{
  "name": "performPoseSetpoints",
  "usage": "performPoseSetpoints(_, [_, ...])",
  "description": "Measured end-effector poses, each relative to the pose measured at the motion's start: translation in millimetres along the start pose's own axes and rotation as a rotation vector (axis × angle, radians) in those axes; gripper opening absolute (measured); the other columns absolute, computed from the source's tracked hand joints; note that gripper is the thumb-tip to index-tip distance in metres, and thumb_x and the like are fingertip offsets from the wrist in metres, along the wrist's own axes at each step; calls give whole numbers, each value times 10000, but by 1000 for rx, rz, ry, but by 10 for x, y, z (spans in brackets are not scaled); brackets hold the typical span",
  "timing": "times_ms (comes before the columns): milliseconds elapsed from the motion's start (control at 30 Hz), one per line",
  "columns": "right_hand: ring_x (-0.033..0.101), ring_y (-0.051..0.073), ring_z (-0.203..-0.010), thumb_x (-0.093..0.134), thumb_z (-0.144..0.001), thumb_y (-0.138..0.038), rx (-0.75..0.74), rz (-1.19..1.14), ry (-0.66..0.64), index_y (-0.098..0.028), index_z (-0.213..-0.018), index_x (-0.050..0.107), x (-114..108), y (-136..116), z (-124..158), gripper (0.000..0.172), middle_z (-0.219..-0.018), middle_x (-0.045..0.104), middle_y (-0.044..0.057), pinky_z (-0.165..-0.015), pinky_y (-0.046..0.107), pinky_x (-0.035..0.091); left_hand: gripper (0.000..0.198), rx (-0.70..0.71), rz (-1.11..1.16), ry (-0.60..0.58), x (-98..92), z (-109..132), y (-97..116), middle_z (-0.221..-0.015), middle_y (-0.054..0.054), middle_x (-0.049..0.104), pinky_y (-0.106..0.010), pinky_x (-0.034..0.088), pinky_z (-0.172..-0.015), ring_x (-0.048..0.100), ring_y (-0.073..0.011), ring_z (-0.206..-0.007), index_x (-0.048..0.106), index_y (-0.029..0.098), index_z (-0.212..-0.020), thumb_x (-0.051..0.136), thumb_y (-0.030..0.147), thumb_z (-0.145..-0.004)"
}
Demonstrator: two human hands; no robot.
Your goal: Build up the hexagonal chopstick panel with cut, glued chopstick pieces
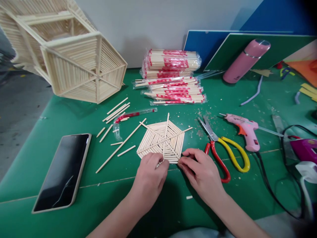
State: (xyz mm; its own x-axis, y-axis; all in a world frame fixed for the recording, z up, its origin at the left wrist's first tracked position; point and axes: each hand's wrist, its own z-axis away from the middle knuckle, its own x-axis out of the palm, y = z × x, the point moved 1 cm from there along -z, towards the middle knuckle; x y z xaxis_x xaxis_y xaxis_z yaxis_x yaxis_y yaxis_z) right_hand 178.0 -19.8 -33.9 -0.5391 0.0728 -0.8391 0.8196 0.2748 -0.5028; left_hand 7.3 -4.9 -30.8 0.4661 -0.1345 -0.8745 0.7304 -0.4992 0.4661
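A hexagonal panel of wooden chopstick pieces (170, 134) lies flat on the green table, with spokes crossing at its centre and several ends jutting past the rim. Along its near edge runs a short chopstick piece (173, 162). My left hand (151, 173) is closed in a pinch at the left part of that piece, fingertips partly hidden. At the near right corner, my right hand (201, 172) pinches the other end between thumb and fingers. Loose cut chopsticks (121, 145) and a torn red wrapper (127, 116) lie left of the panel.
Pliers (213, 135) and a pink glue gun (244, 127) with a cord lie on the right. Wrapped chopsticks (173, 62) are piled behind. A phone (63, 172) and a large chopstick structure (81, 66) are on the left. A pink bottle (245, 62) leans at back right.
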Motion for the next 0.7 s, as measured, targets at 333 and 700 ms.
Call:
performPoseSetpoints(333, [557, 197, -878, 519, -789, -201, 42, -87, 18, -199, -778, 622, -61, 24, 23, 104, -941, 558, 72, -760, 354, 471, 177, 5, -39, 7, 28, -4, 17, -817, -53, 525, -319, 397, -692, 453, -182, -759, 570, 156, -766, 410, 96, -811])
performPoseSetpoints(700, [551, 187, -836, 509, -794, -187, 33, -74, -15, -205, -806, 626, -43, -11, -9, 119, -974, 548, 72, -732, 347, 462, 154, 8, 28, 67, 29, -10, 2, -834, -62, 532, -325, 432, -693, 483, -181, -782, 577, 155, -821, 425, 135, -823])
